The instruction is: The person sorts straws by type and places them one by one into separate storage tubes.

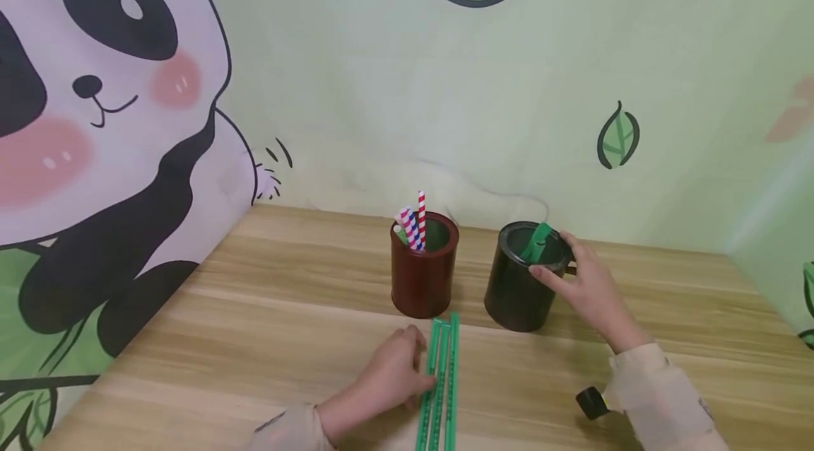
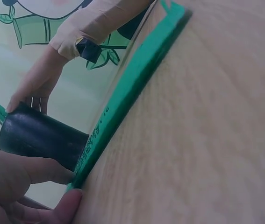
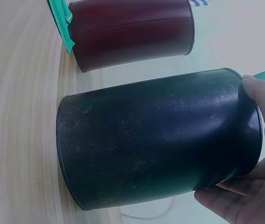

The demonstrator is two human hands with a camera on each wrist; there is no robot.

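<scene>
Mid-sorting, the left hand [image 1: 394, 373] pinches green straws [image 1: 440, 384] at the table's [image 1: 222, 338] front edge while the right hand's [image 1: 588, 288] curled fingers steady the black cup [image 1: 518, 288], likely their destination.

Matt, speckled black cup [image 3: 160, 140], smooth wood-grain table [image 1: 254, 338], glossy green plastic straws [image 1: 439, 384].

Green straws [image 1: 439, 384]: three long sticks, flat on wooden table, side by side, touching, tips near the red cup. Black cup [image 1: 523, 278]: dark cylinder, upright, just right of the red cup, green straws inside.
</scene>
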